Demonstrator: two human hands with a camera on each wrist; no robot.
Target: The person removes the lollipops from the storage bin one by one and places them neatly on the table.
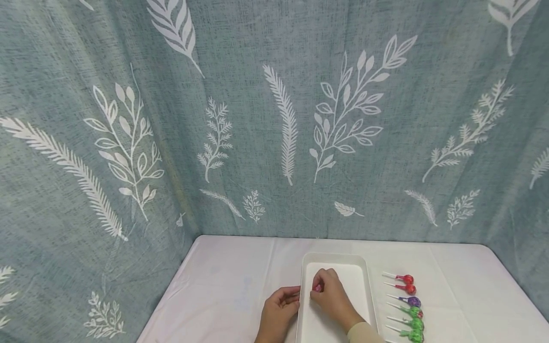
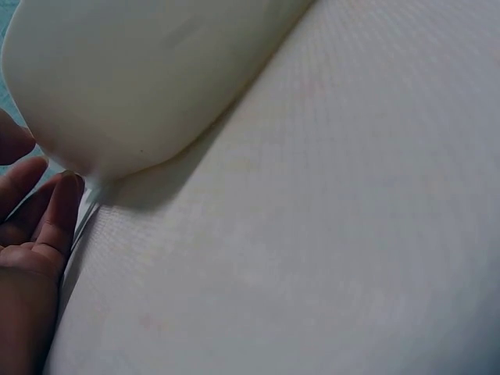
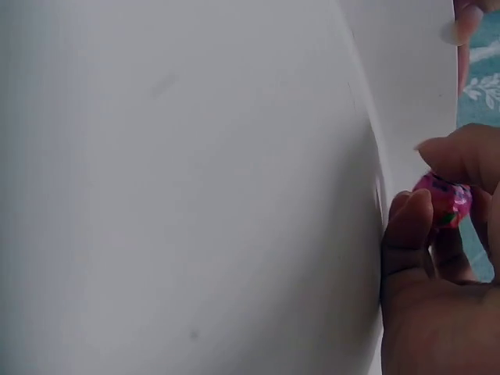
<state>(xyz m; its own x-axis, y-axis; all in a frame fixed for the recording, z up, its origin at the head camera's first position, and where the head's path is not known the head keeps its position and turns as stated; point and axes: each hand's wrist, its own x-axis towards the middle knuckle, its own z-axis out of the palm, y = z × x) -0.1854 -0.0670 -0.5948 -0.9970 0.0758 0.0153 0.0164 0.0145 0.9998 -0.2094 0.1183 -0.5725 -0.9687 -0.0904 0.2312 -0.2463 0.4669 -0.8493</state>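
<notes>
My right hand [image 1: 332,295] is over the left part of a white rectangular tray [image 1: 370,286], close to its left wall. Its thumb and fingers pinch a lollipop [image 3: 449,199] in a shiny pink wrapper; the stick is hidden. At the outer left side of the tray is my left hand [image 1: 279,312], its bent fingers [image 2: 62,211] holding the tray's wall. In the right wrist view a left fingertip laps onto the wall's edge. To the right of the tray several wrapped lollipops lie in a column: red ones [image 1: 409,288], a purple one [image 1: 414,301] and green ones [image 1: 416,324].
A white cloth [image 1: 231,276] covers the table. Behind and beside it hangs a blue-green curtain [image 1: 257,157] with white leaf prints. The tray's raised walls stand between my two hands.
</notes>
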